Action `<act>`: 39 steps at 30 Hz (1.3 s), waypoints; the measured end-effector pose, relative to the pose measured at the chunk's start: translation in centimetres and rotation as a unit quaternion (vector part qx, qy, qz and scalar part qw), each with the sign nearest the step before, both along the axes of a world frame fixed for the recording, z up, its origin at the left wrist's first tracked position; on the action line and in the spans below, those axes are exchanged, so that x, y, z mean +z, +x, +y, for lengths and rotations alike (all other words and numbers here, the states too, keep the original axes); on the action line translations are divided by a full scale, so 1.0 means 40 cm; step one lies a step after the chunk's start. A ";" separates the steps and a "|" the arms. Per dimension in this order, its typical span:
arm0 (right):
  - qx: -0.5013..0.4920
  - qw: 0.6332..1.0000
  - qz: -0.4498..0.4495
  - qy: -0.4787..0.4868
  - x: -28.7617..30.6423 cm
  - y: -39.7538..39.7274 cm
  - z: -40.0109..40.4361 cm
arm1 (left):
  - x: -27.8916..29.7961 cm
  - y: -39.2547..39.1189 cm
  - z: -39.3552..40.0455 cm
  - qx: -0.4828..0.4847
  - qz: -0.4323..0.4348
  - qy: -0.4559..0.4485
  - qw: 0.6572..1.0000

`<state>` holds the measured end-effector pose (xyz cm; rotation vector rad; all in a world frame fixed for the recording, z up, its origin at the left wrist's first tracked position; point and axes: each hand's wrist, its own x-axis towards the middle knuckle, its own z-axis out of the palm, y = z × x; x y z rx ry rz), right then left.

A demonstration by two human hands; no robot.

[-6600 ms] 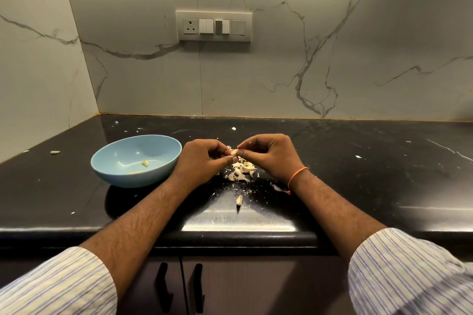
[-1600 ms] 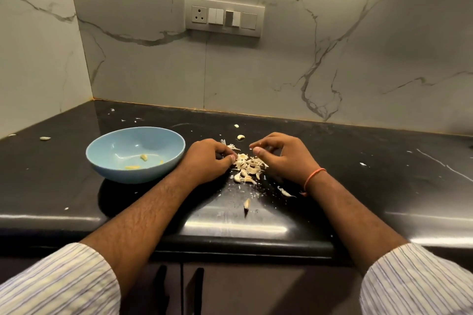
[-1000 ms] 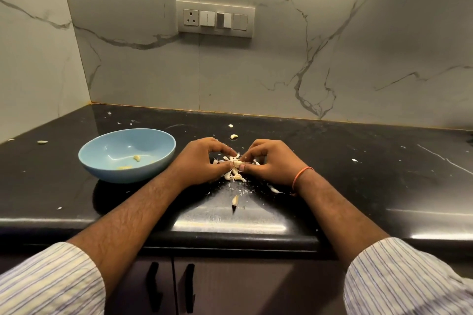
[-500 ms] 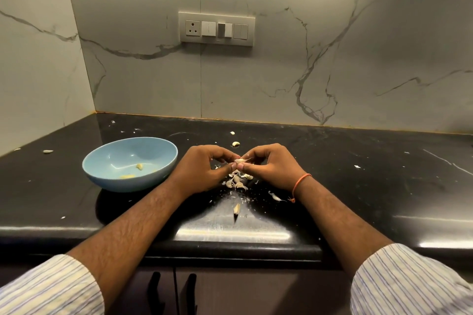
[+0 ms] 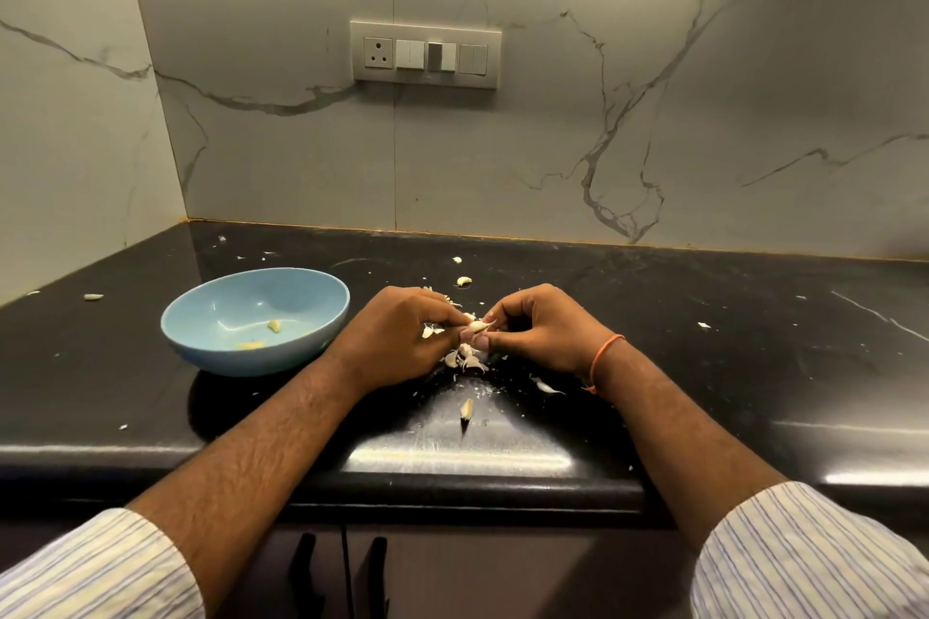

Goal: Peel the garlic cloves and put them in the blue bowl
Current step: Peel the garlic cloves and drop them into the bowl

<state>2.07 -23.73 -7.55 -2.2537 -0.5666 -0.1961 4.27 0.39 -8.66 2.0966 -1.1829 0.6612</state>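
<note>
Papery skin is coming off a garlic clove [image 5: 476, 327] pinched between the fingertips of the left hand [image 5: 397, 334] and right hand [image 5: 545, 329]; next, probably, it goes left into the blue bowl [image 5: 211, 352].

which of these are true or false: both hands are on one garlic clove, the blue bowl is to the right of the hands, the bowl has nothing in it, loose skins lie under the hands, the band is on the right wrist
1. Both hands hold one garlic clove. True: the left hand and right hand pinch it between them.
2. The blue bowl is right of the hands. False: it sits to their left.
3. The bowl has nothing in it. False: a few yellowish pieces lie inside.
4. Loose skins lie under the hands. True.
5. The orange band is on the right wrist. True.
</note>
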 end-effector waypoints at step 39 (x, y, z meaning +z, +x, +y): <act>-0.106 0.972 -0.151 -0.144 0.114 -0.033 -0.075 | -0.008 0.022 -0.006 0.047 0.097 -0.044 0.993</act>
